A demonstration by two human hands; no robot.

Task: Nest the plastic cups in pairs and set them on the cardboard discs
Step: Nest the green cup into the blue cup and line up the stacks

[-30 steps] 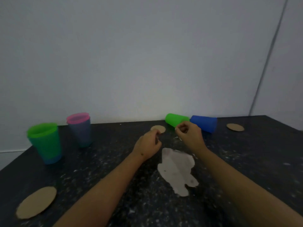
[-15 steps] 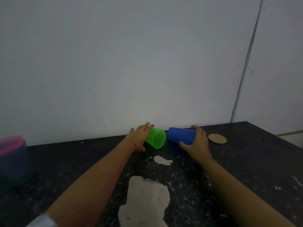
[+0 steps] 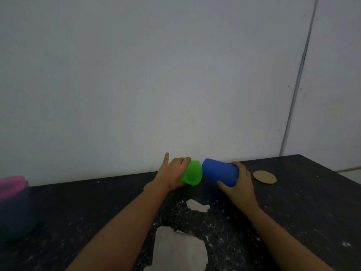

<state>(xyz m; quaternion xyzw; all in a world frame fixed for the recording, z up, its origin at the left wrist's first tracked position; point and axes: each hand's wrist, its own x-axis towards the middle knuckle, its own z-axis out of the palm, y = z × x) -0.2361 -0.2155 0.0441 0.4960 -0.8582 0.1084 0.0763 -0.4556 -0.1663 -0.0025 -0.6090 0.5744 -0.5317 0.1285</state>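
Observation:
My left hand (image 3: 172, 178) grips a green plastic cup (image 3: 192, 173) held on its side, its wide mouth facing right. My right hand (image 3: 241, 184) grips a blue plastic cup (image 3: 218, 171), also on its side, its narrow base pointing left at the green cup's mouth. The two cups touch or nearly touch above the back of the dark table (image 3: 293, 212). A round cardboard disc (image 3: 264, 177) lies flat on the table just right of my right hand. At the far left edge stands a nested pair, pink cup (image 3: 11, 185) inside a dark blue cup (image 3: 15, 212).
A white wall rises right behind the table's back edge. Pale worn patches (image 3: 178, 249) mark the tabletop between my forearms, a smaller pale patch (image 3: 197, 205) farther back. The table's right corner is near the disc.
Both hands have reached back from the table's middle, taken hold of the green and blue cups and brought them together. My view has shifted right and closer.

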